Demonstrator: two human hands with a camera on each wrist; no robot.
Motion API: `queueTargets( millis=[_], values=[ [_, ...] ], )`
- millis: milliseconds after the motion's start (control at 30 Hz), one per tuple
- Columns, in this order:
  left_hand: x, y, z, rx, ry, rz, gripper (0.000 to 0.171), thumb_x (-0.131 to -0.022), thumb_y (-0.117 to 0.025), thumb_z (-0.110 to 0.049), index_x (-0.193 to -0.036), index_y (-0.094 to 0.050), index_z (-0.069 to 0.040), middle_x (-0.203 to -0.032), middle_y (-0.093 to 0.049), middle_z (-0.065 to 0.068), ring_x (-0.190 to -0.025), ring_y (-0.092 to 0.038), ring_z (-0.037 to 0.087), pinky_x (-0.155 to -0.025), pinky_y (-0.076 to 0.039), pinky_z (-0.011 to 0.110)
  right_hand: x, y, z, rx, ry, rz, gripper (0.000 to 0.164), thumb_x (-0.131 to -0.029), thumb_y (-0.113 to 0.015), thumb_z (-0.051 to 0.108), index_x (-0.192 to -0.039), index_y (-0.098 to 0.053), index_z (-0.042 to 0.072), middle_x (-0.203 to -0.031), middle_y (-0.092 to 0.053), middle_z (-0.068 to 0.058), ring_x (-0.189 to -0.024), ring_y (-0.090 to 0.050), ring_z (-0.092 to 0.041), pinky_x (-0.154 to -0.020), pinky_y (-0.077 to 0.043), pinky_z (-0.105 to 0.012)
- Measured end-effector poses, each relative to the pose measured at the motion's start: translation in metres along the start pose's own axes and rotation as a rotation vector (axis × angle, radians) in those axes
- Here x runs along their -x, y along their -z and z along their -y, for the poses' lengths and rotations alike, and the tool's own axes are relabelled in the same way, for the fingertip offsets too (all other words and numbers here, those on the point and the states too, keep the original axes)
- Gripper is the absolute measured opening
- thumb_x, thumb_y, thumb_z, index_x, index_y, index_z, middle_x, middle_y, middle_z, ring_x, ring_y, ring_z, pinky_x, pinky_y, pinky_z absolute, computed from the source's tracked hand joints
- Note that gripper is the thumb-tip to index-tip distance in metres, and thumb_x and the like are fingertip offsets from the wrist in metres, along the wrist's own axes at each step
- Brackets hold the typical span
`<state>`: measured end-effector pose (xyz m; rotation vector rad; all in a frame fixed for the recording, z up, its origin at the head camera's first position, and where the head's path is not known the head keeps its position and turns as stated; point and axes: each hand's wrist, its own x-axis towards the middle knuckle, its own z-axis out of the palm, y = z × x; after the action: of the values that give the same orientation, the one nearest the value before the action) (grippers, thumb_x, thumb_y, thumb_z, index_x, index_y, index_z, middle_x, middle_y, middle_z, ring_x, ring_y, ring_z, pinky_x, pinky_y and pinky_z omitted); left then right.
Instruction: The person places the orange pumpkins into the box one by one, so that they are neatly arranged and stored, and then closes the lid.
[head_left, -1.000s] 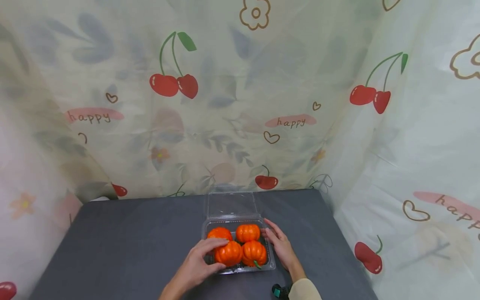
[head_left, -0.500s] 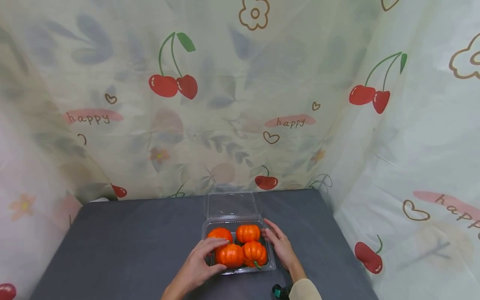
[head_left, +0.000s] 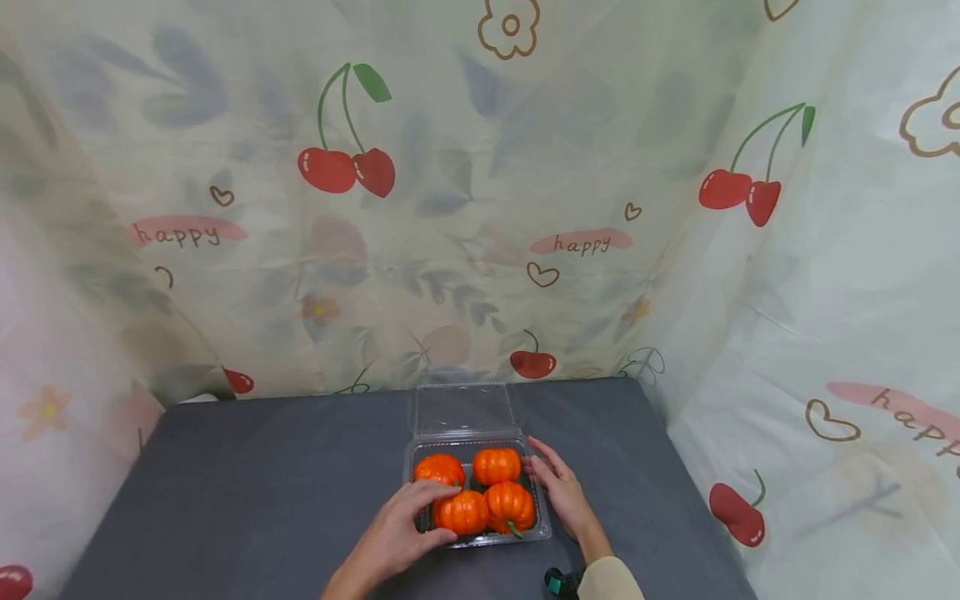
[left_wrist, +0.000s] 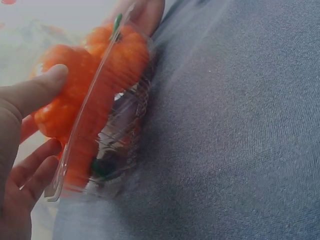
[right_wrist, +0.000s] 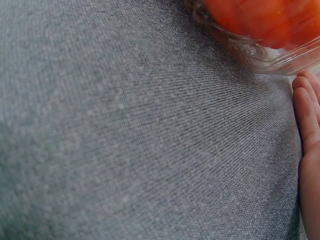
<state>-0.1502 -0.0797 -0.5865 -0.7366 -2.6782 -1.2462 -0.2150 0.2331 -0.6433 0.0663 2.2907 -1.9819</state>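
A clear plastic clamshell box (head_left: 543,528) holds several small orange pumpkins, its lid (head_left: 463,408) folded back. My left hand (head_left: 393,527) grips the front-left pumpkin (head_left: 465,513), fingers behind and thumb in front. In the left wrist view the thumb (left_wrist: 40,91) presses that pumpkin's skin. To its right sits a pumpkin with a green stem (head_left: 510,507); behind are the back-left pumpkin (head_left: 439,470) and back-right pumpkin (head_left: 496,467). Along the box's right side lies my right hand (head_left: 566,500), fingers fairly straight; the right wrist view shows its fingertips (right_wrist: 304,97) beside the plastic wall.
The box stands on a dark grey cloth-covered table (head_left: 285,483). A printed curtain (head_left: 465,208) closes off the back and sides. By the right sleeve (head_left: 609,578) is a small black and green object (head_left: 557,582).
The front-left pumpkin has shifted slightly right and toward me, against its neighbour, and my left hand has moved slightly with it. My right hand and the box have stayed in place.
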Motion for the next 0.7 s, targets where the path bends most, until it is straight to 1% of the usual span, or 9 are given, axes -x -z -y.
queueTargets(
  millis=[100,167,200,333,467,600,700],
  values=[
    [0.0006,0.0007,-0.0005,-0.016,0.03,0.024,0.053,-0.081,-0.082,-0.046,-0.13,-0.064,-0.043,-0.127,-0.065,-0.022,-0.112,-0.062,0.007,-0.094,-0.055,0.035,0.0,0.0,0.0004,-0.004,-0.001,0.004,0.048,-0.105,-0.053,0.042,-0.15,-0.05,0.027,-0.131,-0.069,-0.011,-0.115,-0.067,-0.015,-0.095,-0.052,-0.02],
    [0.0004,0.0017,-0.0005,-0.022,0.041,0.046,0.052,-0.083,-0.08,-0.045,-0.132,-0.063,-0.042,-0.127,-0.065,-0.022,-0.113,-0.062,0.008,-0.094,-0.055,0.035,0.0002,0.0002,0.0007,-0.004,-0.001,0.004,0.048,-0.105,-0.053,0.042,-0.15,-0.05,0.027,-0.132,-0.069,-0.011,-0.115,-0.067,-0.015,-0.095,-0.051,-0.019],
    [0.0002,0.0022,-0.0003,-0.027,0.04,0.054,0.051,-0.085,-0.079,-0.045,-0.133,-0.063,-0.041,-0.128,-0.066,-0.021,-0.114,-0.062,0.008,-0.095,-0.055,0.036,0.0003,0.0004,0.001,-0.01,-0.009,0.002,0.046,-0.105,-0.053,0.042,-0.15,-0.051,0.029,-0.132,-0.069,-0.01,-0.115,-0.067,-0.015,-0.095,-0.051,-0.018],
    [-0.0011,0.0048,-0.0002,-0.056,0.016,0.074,0.051,-0.09,-0.075,-0.041,-0.139,-0.062,-0.033,-0.131,-0.067,-0.016,-0.119,-0.064,0.014,-0.1,-0.054,0.042,0.0005,0.0005,0.0012,-0.01,-0.008,0.007,0.047,-0.105,-0.053,0.042,-0.15,-0.05,0.03,-0.133,-0.068,-0.01,-0.118,-0.066,-0.017,-0.095,-0.05,-0.016],
    [-0.0019,0.0067,-0.0011,-0.068,0.008,0.101,0.051,-0.093,-0.071,-0.041,-0.143,-0.06,-0.031,-0.134,-0.065,-0.013,-0.122,-0.063,0.018,-0.103,-0.052,0.047,0.0001,0.0002,0.0011,-0.019,-0.003,0.01,0.047,-0.105,-0.053,0.042,-0.15,-0.05,0.028,-0.133,-0.068,-0.011,-0.119,-0.066,-0.021,-0.095,-0.05,-0.017],
    [-0.0024,0.0073,-0.0008,-0.062,0.008,0.129,0.052,-0.095,-0.068,-0.042,-0.144,-0.059,-0.029,-0.134,-0.061,-0.012,-0.121,-0.062,0.017,-0.101,-0.053,0.046,0.0,0.0,0.0006,-0.017,0.003,0.007,0.047,-0.105,-0.053,0.041,-0.15,-0.05,0.027,-0.132,-0.068,-0.012,-0.119,-0.066,-0.023,-0.095,-0.051,-0.02],
    [-0.0032,0.0075,0.0004,-0.071,0.008,0.144,0.052,-0.095,-0.068,-0.042,-0.144,-0.059,-0.028,-0.134,-0.058,-0.011,-0.12,-0.062,0.016,-0.1,-0.054,0.044,0.0001,0.0003,0.0,-0.014,-0.003,0.006,0.047,-0.105,-0.053,0.041,-0.15,-0.05,0.029,-0.132,-0.069,-0.011,-0.119,-0.066,-0.023,-0.095,-0.051,-0.021]
  ],
)
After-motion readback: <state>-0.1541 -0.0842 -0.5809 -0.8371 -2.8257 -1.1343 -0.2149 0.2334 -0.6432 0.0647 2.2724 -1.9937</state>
